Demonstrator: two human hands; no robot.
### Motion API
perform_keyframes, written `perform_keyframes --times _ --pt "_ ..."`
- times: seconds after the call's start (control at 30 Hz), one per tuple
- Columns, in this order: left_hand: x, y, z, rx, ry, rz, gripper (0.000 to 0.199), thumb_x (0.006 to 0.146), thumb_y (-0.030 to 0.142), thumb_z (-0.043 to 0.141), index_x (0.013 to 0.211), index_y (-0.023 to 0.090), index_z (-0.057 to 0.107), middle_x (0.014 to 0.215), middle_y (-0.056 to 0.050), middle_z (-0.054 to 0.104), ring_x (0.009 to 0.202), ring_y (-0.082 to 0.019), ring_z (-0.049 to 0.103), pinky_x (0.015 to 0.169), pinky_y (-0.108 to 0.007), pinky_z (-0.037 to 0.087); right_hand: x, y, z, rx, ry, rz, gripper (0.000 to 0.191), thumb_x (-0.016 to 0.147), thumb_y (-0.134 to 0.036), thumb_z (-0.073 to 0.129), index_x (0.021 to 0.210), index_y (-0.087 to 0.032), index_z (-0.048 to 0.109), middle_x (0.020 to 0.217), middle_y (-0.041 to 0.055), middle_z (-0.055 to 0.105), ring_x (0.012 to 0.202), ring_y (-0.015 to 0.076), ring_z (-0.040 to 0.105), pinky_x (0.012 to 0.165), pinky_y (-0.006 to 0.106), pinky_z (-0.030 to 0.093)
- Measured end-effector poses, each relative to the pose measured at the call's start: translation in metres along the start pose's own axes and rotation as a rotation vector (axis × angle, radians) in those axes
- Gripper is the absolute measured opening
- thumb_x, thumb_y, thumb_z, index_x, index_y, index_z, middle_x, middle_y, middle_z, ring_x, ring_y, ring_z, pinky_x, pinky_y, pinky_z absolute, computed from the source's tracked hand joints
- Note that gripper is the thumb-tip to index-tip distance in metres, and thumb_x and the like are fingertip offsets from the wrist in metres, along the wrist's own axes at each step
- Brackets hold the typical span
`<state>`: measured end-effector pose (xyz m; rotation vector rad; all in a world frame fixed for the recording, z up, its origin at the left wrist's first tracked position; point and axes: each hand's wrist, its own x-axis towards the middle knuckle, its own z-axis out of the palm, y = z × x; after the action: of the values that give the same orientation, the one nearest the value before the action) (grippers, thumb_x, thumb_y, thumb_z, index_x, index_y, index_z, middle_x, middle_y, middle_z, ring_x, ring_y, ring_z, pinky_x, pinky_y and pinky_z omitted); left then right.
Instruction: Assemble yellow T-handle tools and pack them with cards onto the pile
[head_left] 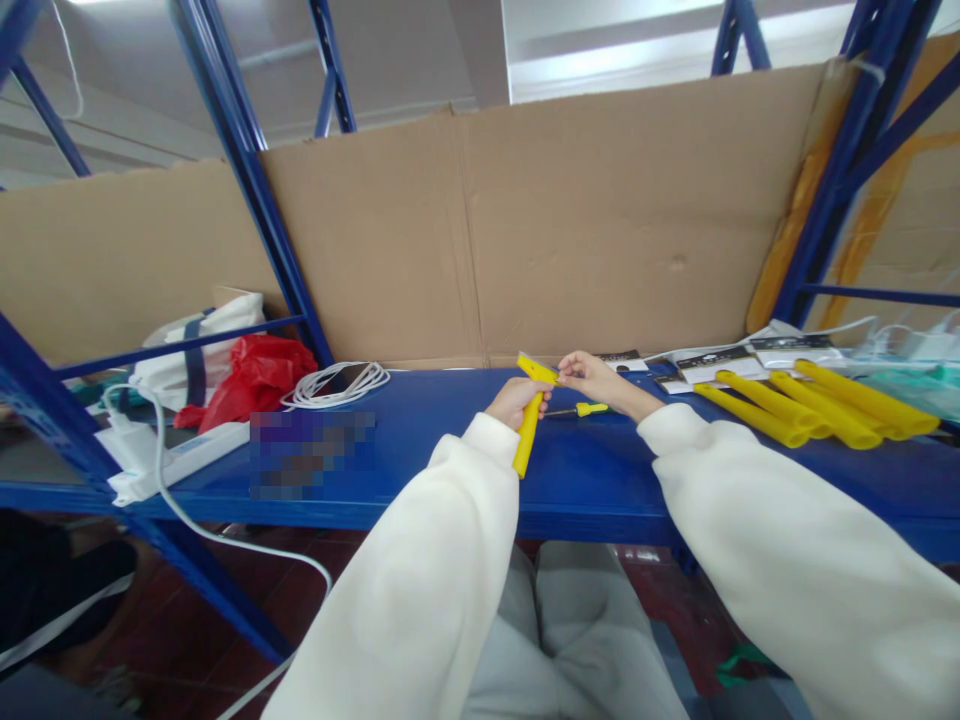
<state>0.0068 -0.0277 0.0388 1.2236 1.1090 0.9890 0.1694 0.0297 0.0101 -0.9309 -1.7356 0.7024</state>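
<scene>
One yellow T-shaped tool (529,440) is in hand, just above the blue worktop (420,435), its handle slanting toward the person. The left hand (517,402) has its grip wrapped around that handle just below the crosspiece, while the right hand (589,377) has thumb and fingertips drawn together at the crosspiece's right end; whether a small part is pinched there I cannot tell. Work on this piece seems to be partway: handle and crosspiece are together, but the picture does not show whether anything remains to be fixed. To the right of the tool, just beside it, a yellow-handled screwdriver (591,409) lies unheld; farther right are several yellow tubes (825,410), possibly further pieces, finished or waiting, with flat packets (720,364) behind them. Well left of the tool sit a coiled white cable (337,385), a red plastic bag (259,375) and a white power strip (180,462). Behind the tool stands a tall cardboard sheet (600,220) between blue rack posts (281,220), and below it the room's floor (217,620) looks dark red.
</scene>
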Motion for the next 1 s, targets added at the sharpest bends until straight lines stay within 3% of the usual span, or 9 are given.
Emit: perform_keyframes --times 0.43,0.6,0.77,0.9,1.0 --pt "-0.002 0.000 0.003 0.038 -0.003 0.012 0.018 0.085 0.003 0.053 0.071 0.013 0.055 0.047 0.005 0.049 0.036 -0.005 0.040 0.038 -0.018 0.032 -0.012 -0.023 0.004 0.046 0.075 0.189 0.022 0.068 -0.006 0.066 0.080 -0.020 0.055 0.070 -0.0039 0.060 0.068 0.0114 0.059 0.079 0.031 0.052" --pt "-0.007 0.004 0.005 0.047 0.005 -0.017 0.031 0.089 0.002 0.050 0.061 0.014 0.050 0.045 0.005 0.047 0.035 -0.004 0.039 0.037 -0.017 0.031 -0.011 -0.017 0.003 0.085 0.049 0.105 0.024 0.067 -0.005 0.066 0.081 -0.021 0.054 0.067 -0.0046 0.060 0.067 0.0112 0.059 0.077 0.030 0.052" --pt "-0.005 0.003 0.004 0.027 -0.014 -0.027 0.028 0.087 0.002 0.052 0.062 0.014 0.051 0.047 0.004 0.048 0.036 -0.005 0.040 0.039 -0.018 0.031 -0.009 -0.005 0.000 0.032 0.024 0.019 0.024 0.067 -0.010 0.069 0.084 -0.021 0.056 0.072 -0.0024 0.063 0.070 0.0131 0.061 0.079 0.034 0.053" --pt "-0.004 0.003 0.003 0.007 -0.017 -0.037 0.025 0.086 0.002 0.054 0.064 0.014 0.052 0.047 0.004 0.047 0.037 -0.005 0.039 0.040 -0.018 0.031 -0.007 0.005 0.001 -0.122 0.078 -0.023 0.026 0.070 -0.020 0.073 0.092 -0.020 0.058 0.086 0.0033 0.067 0.076 0.0157 0.062 0.080 0.038 0.054" --pt "-0.003 0.003 0.003 -0.007 -0.009 -0.032 0.027 0.087 0.004 0.053 0.063 0.014 0.051 0.046 0.005 0.046 0.037 -0.005 0.038 0.039 -0.018 0.030 -0.003 0.009 -0.004 -0.308 0.119 -0.075 0.029 0.073 -0.028 0.073 0.098 -0.019 0.062 0.101 0.0093 0.069 0.090 0.0204 0.064 0.086 0.042 0.053"
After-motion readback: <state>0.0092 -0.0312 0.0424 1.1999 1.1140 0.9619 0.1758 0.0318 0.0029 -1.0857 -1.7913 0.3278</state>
